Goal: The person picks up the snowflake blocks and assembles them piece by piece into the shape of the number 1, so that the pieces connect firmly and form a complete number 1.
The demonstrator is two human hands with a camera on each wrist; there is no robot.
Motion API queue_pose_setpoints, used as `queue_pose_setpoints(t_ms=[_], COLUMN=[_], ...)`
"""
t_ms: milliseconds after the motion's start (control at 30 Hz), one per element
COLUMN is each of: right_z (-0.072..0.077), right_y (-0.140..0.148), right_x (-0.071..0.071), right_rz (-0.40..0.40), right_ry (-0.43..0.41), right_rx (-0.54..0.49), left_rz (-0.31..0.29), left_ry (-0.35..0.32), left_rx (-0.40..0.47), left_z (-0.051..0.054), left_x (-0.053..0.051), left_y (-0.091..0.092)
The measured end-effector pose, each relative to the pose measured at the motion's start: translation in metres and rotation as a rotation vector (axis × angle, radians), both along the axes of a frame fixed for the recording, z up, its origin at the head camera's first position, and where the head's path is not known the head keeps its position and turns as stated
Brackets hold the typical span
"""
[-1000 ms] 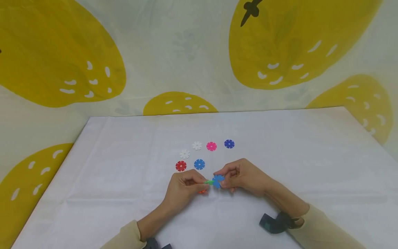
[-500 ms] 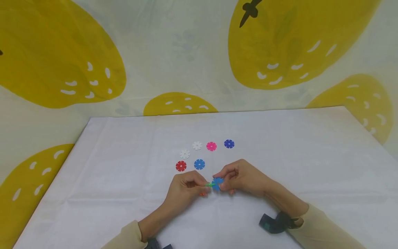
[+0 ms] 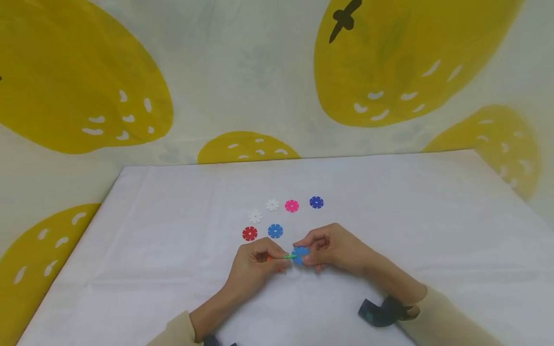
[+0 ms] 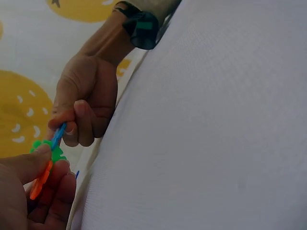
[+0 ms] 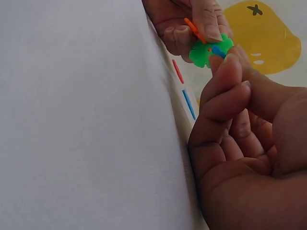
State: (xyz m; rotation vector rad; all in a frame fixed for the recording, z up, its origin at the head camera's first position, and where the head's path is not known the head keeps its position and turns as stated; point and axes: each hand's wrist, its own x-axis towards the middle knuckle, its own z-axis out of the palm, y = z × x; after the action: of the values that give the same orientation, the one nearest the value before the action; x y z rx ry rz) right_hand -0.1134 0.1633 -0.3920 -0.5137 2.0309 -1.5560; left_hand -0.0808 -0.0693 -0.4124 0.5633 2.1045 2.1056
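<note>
My left hand (image 3: 255, 264) pinches a green notched disc (image 5: 200, 55) between thumb and fingers. An orange notched disc (image 4: 40, 183) is joined to the green one at an angle and sits partly behind the left thumb. Facing it, my right hand (image 3: 344, 250) pinches a light blue notched disc (image 3: 299, 254) by thumb and index finger. The blue disc's edge meets the green disc's rim, roughly crosswise. How deep the slots engage is too small to tell. Both hands are above the white tabletop.
Beyond the hands lie several flat notched discs: red (image 3: 249, 233), blue (image 3: 275, 231), white (image 3: 255, 216), another white (image 3: 272, 205), pink (image 3: 292, 206) and dark blue (image 3: 316, 202). A patterned cloth (image 3: 242, 86) hangs behind the white-covered table (image 3: 411, 202).
The head view has shifted slightly. Both hands stay close together with their discs. The orange disc now shows higher, between the left thumb and index finger, so the joined piece appears to have turned.
</note>
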Motion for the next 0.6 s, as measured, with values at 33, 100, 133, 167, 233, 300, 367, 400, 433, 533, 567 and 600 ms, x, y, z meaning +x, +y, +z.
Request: queue_pose_setpoints(t_ms=[33, 100, 133, 167, 233, 300, 367, 400, 433, 533, 567, 600], right_z=[0.001, 0.003, 0.004, 0.005, 0.008, 0.01, 0.012, 0.012, 0.012, 0.012, 0.012, 0.012], right_y=[-0.001, -0.001, -0.001, -0.001, -0.001, 0.0, 0.0, 0.0, 0.0, -0.001, -0.001, -0.002], right_x=[0.001, 0.001, 0.001, 0.001, 0.0, 0.0, -0.001, -0.001, -0.001, -0.001, 0.0, 0.0], right_rz=[-0.004, -0.007, -0.007, -0.006, 0.003, 0.014, 0.018, 0.017, 0.016, -0.001, -0.008, -0.015], right_ry=[0.005, 0.019, 0.024, 0.026, 0.023, 0.018, 0.008, 0.002, -0.002, -0.013, -0.018, -0.019], right_rx=[0.009, 0.028, 0.032, 0.032, 0.036, 0.03, 0.031, 0.032, 0.03, 0.029, 0.028, 0.028], left_rz=[0.012, 0.03, 0.038, 0.044, 0.046, 0.05, 0.052, 0.054, 0.059, 0.062, 0.056, 0.046], left_ry=[-0.011, -0.025, -0.032, -0.036, -0.048, -0.047, -0.038, -0.036, -0.029, -0.015, -0.009, 0.0], left_rx=[-0.015, -0.034, -0.039, -0.041, -0.026, -0.01, -0.002, -0.001, -0.005, -0.011, -0.007, 0.0], left_z=[0.001, 0.002, 0.002, 0.003, 0.003, 0.002, 0.002, 0.002, 0.002, 0.002, 0.002, 0.002], left_x=[0.001, 0.001, 0.001, 0.001, 0.0, 0.0, -0.001, -0.001, -0.001, -0.001, -0.001, -0.001], left_y=[-0.001, -0.001, -0.001, 0.0, 0.0, 0.0, 0.0, -0.001, -0.001, -0.001, -0.001, -0.001])
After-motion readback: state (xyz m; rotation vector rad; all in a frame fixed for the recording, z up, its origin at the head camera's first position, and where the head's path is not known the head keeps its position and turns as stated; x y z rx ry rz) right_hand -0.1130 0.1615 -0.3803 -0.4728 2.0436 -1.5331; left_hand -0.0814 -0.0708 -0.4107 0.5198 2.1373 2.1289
